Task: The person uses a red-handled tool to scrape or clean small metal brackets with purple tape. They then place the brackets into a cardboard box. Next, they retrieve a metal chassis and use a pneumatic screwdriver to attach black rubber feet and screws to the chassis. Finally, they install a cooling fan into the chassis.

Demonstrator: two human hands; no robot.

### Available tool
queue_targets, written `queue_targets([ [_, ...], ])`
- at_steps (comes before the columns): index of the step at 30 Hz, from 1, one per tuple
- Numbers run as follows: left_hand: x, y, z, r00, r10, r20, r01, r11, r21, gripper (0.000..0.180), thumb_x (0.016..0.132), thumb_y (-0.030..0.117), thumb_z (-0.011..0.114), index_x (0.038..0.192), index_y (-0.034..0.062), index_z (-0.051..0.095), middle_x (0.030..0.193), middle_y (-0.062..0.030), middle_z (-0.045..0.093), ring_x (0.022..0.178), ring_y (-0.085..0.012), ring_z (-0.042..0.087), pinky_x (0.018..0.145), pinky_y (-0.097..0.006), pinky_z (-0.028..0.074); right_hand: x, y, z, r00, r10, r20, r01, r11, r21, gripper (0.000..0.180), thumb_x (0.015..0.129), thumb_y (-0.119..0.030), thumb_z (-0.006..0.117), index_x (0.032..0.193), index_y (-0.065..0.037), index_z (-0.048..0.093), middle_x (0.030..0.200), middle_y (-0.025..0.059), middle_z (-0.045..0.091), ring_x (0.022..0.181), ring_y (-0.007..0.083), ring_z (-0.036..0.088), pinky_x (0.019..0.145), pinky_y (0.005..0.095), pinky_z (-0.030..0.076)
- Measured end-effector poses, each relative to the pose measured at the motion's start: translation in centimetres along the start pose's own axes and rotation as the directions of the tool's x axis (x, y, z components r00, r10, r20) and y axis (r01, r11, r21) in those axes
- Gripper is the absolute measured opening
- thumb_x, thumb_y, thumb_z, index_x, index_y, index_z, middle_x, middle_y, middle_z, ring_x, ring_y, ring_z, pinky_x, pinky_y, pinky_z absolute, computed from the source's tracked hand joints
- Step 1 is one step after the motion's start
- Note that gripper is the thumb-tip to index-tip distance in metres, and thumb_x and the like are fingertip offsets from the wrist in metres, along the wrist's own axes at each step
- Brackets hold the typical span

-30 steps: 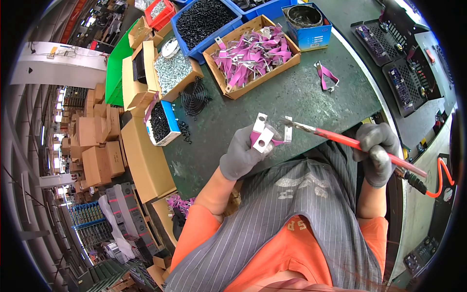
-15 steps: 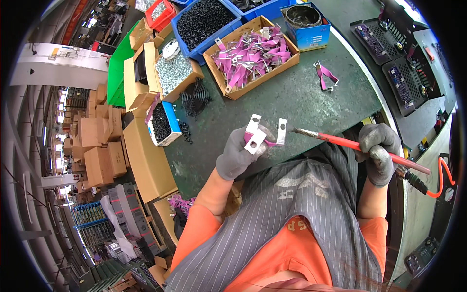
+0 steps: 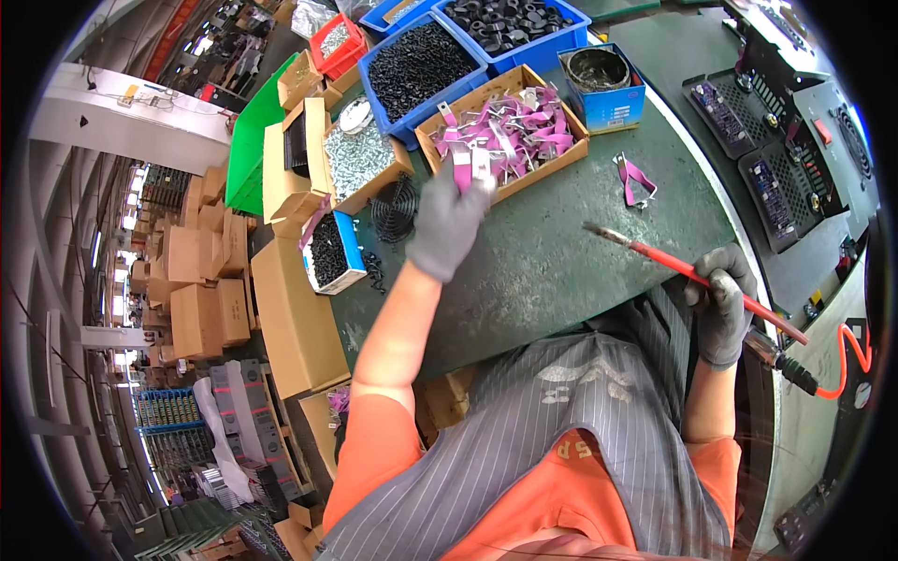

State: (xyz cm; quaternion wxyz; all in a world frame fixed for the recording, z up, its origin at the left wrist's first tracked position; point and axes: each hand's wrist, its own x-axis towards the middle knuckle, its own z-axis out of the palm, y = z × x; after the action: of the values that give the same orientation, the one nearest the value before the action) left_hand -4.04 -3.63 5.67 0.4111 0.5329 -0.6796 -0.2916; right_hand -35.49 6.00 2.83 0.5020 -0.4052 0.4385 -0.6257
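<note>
1. The gray-gloved left hand (image 3: 447, 226) stretches forward over the tabletop (image 3: 533, 271), forearm extended, back of the glove upward.
2. Its fingers are closed on purple straps (image 3: 462, 174), whose ends jut beyond the fingertips at the near-left side of an open cardboard box (image 3: 547, 174); whether they touch it, I cannot tell.
3. The right hand (image 3: 724, 304), also gloved, sits low near the tabletop's right edge, elbow bent, fingers wrapped around a brush (image 3: 673, 263) that points left.
4. The brush has a slim, smooth red handle and a dark tip.
5. The straps are flat, with pale metal tabs; similar ones lie tangled inside the box.
6. A loose strap (image 3: 639, 183) lies bent on the scuffed, dark green surface, right of the box.
</note>
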Motion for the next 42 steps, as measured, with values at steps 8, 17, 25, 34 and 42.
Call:
queue_targets([
  [8, 12.5, 0.0, -0.5, 0.998, -0.046, 0.031, 0.004, 0.613, 0.79, 0.047, 0.085, 0.042, 0.057, 0.119, 0.0099, 0.056, 0.118, -0.0178, 0.058, 0.109, -0.0338, 0.054, 0.092, -0.042, 0.042, -0.1, 0.2, -0.1, 0.997, 0.061, -0.046, -0.061, 0.998, -0.003, 0.017, 0.081, -0.021, 0.05, 0.084, -0.005, 0.054, 0.075, 0.0016, 0.054, 0.055, 0.0053, 0.05, 0.047, 0.017, 0.04],
  [17, 11.2, 1.5, 3.5, 0.899, 0.434, -0.06, -0.209, 0.546, 0.811, 0.041, 0.077, 0.022, 0.065, 0.117, 0.0157, 0.059, 0.114, -0.0087, 0.058, 0.11, -0.0301, 0.049, 0.096, -0.041, 0.04, 0.4, 1.3, -2.5, 0.99, -0.003, -0.143, 0.024, 0.989, 0.143, 0.02, 0.083, -0.021, 0.05, 0.089, -0.002, 0.053, 0.075, 0.003, 0.053, 0.055, 0.0069, 0.049, 0.048, 0.0172, 0.039],
  [25, 5.4, 0.8, 14.4, 0.717, 0.423, 0.554, -0.697, 0.438, 0.568, 0.029, 0.082, 0.014, 0.053, 0.109, 0.0189, 0.063, 0.108, 0.0001, 0.059, 0.101, -0.0216, 0.055, 0.083, -0.036, 0.045, 1.5, 2.3, -3.9, 0.974, -0.151, -0.167, 0.183, 0.962, 0.202, 0.025, 0.088, -0.024, 0.046, 0.09, 0.0, 0.052, 0.066, 0.0055, 0.049, 0.045, 0.0073, 0.037, 0.041, 0.0202, 0.027],
  [34, 5.3, 1.4, 15.3, 0.732, 0.27, 0.625, -0.665, 0.482, 0.57, 0.028, 0.079, 0.024, 0.062, 0.107, 0.02, 0.063, 0.103, 0.0005, 0.06, 0.101, -0.0208, 0.052, 0.085, -0.038, 0.04, 1.2, 1.6, -4.8, 0.957, -0.166, -0.237, 0.205, 0.967, 0.151, 0.024, 0.089, -0.023, 0.042, 0.091, -0.001, 0.052, 0.06, 0.0051, 0.049, 0.043, 0.0076, 0.034, 0.041, 0.0209, 0.028],
  [42, 3.4, 1.1, 14.4, 0.781, 0.409, 0.473, -0.62, 0.603, 0.502, 0.021, 0.074, 0.024, 0.068, 0.094, 0.0189, 0.067, 0.093, 0.0001, 0.059, 0.096, -0.0255, 0.051, 0.083, -0.041, 0.038, 1.7, 2.2, -4.6, 0.979, -0.086, -0.186, 0.132, 0.959, 0.251, 0.02, 0.087, -0.019, 0.043, 0.092, -0.004, 0.055, 0.061, 0.0032, 0.054, 0.046, 0.0063, 0.04, 0.042, 0.0204, 0.031],
])
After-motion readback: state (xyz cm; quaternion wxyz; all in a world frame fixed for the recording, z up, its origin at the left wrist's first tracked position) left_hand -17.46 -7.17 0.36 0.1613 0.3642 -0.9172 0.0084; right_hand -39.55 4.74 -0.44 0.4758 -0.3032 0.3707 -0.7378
